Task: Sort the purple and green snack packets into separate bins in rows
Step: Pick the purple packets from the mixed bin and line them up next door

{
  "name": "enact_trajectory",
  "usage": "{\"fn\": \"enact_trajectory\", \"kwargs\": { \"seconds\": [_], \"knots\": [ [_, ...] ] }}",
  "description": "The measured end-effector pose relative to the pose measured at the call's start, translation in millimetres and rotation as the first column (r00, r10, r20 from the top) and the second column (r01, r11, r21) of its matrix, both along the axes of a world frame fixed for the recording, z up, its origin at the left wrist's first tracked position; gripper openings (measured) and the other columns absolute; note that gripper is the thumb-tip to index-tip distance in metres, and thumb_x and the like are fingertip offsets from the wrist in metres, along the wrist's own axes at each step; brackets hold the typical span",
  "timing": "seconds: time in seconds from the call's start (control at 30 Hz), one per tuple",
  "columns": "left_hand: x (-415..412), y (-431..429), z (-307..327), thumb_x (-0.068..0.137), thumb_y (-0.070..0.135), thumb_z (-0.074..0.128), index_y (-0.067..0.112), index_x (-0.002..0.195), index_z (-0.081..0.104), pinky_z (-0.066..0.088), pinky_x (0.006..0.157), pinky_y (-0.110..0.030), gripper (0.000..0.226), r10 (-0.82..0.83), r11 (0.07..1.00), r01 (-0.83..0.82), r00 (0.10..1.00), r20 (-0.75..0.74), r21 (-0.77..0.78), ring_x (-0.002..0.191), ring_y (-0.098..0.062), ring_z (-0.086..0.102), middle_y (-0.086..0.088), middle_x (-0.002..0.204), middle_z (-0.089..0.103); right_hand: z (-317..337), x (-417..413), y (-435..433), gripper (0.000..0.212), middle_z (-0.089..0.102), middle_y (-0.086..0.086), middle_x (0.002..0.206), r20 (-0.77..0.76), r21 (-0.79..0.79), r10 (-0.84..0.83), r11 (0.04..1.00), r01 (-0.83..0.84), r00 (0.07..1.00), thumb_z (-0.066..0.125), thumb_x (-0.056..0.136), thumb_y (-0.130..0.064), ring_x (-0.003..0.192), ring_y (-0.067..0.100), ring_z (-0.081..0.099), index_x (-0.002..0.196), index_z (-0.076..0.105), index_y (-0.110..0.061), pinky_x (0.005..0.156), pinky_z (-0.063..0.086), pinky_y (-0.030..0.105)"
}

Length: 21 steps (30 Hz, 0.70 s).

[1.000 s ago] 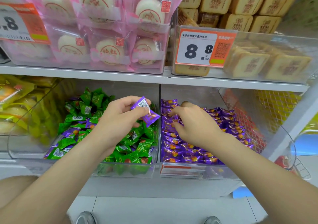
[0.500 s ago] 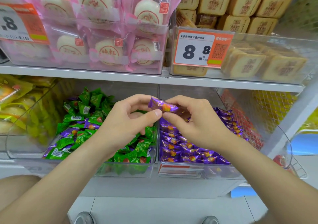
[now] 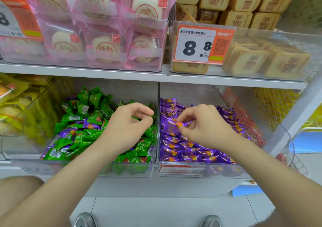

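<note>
Two clear bins stand side by side on the lower shelf. The left bin (image 3: pixel 97 170) holds a loose heap of green packets (image 3: pixel 90 101) with several purple packets (image 3: pixel 90 126) mixed in. The right bin (image 3: pixel 200 171) holds purple packets (image 3: pixel 190 154) laid in rows. My right hand (image 3: pixel 207 127) pinches one purple packet (image 3: pixel 181 124) between thumb and fingers, low over the rows at the bin's left side. My left hand (image 3: pixel 129 127) hovers over the green heap with fingers curled and nothing in it.
A white shelf board (image 3: pixel 156 77) runs just above both bins. Above it sit pink-wrapped cakes (image 3: pixel 104 47), tan pastries (image 3: pixel 261 59) and a price tag (image 3: pixel 200 45). A bin of yellow packs (image 3: pixel 15 108) stands at the left, a wire basket (image 3: pixel 296 164) at the right.
My left hand passed the purple packet to my right hand above the divider and drew back over the green bin. My right hand carried the packet down onto the purple rows.
</note>
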State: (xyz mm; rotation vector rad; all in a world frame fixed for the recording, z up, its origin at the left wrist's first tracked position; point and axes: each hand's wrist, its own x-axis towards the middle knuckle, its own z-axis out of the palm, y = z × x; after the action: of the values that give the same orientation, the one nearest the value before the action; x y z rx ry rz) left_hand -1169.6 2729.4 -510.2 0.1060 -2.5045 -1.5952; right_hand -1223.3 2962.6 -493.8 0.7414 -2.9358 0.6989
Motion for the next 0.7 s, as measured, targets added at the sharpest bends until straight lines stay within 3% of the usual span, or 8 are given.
{"fn": "enact_trajectory", "kwargs": {
  "seconds": [0.07, 0.17, 0.27, 0.37, 0.5, 0.7],
  "knots": [
    [1, 1, 0, 0.096, 0.020, 0.071, 0.032, 0.099, 0.076, 0.047, 0.058, -0.020, 0.013, -0.027, 1.000, 0.027, 0.999, 0.041, 0.000, 0.060, -0.005, 0.058, 0.007, 0.091, 0.074, -10, -1, -2, 0.007, 0.066, -0.021, 0.069, 0.003, 0.085, 0.037, 0.996, -0.037, 0.999, 0.079, 0.085, -0.029, 0.071, -0.001, 0.066, 0.091, 0.076, -0.028, 0.102, 0.046, 0.026],
    [2, 1, 0, 0.097, 0.019, 0.071, 0.031, 0.098, 0.076, 0.052, 0.061, -0.032, 0.013, -0.061, 0.998, 0.060, 0.996, 0.059, 0.017, 0.066, -0.017, 0.064, 0.004, 0.089, 0.074, -22, -3, -6, 0.010, 0.075, -0.009, 0.093, -0.039, 0.098, 0.039, 0.995, -0.035, 0.998, 0.078, 0.089, -0.029, 0.077, 0.007, 0.066, 0.098, 0.075, -0.025, 0.094, 0.055, 0.035],
    [3, 0, 2, 0.097, 0.018, 0.070, 0.028, 0.096, 0.077, 0.055, 0.066, -0.034, 0.013, -0.082, 0.997, 0.082, 0.994, 0.068, 0.016, 0.071, -0.017, 0.070, 0.001, 0.087, 0.075, -28, -4, -10, 0.012, 0.076, -0.006, 0.092, -0.097, 0.138, 0.041, 0.990, -0.028, 0.994, 0.074, 0.092, -0.029, 0.083, 0.012, 0.070, 0.101, 0.074, -0.022, 0.094, 0.056, 0.037],
    [4, 0, 3, 0.098, 0.018, 0.070, 0.028, 0.095, 0.077, 0.054, 0.064, -0.026, 0.013, -0.089, 0.996, 0.088, 0.993, 0.082, 0.013, 0.070, -0.009, 0.070, 0.002, 0.084, 0.075, -34, -5, -12, 0.012, 0.075, -0.001, 0.088, -0.125, 0.196, 0.059, 0.980, -0.034, 0.990, 0.072, 0.093, -0.029, 0.086, 0.021, 0.070, 0.102, 0.072, -0.021, 0.086, 0.058, 0.041],
    [4, -1, 4, 0.097, 0.018, 0.070, 0.029, 0.094, 0.077, 0.051, 0.064, -0.022, 0.014, -0.095, 0.995, 0.094, 0.991, 0.092, 0.014, 0.070, -0.007, 0.071, 0.005, 0.081, 0.075, -37, -4, -14, 0.016, 0.073, 0.006, 0.098, -0.145, 0.335, 0.070, 0.942, -0.017, 0.987, 0.069, 0.098, -0.036, 0.097, 0.032, 0.066, 0.108, 0.069, -0.024, 0.078, 0.056, 0.041],
    [6, 0, 7, 0.097, 0.018, 0.070, 0.030, 0.095, 0.077, 0.057, 0.066, -0.025, 0.014, -0.093, 0.996, 0.093, 0.990, 0.102, 0.000, 0.074, -0.012, 0.074, 0.005, 0.084, 0.076, -34, -4, -15, 0.015, 0.070, 0.002, 0.104, -0.172, 0.338, 0.014, 0.940, 0.046, 0.985, 0.069, 0.098, -0.038, 0.100, 0.032, 0.066, 0.108, 0.071, -0.028, 0.073, 0.052, 0.039]
  ]
}}
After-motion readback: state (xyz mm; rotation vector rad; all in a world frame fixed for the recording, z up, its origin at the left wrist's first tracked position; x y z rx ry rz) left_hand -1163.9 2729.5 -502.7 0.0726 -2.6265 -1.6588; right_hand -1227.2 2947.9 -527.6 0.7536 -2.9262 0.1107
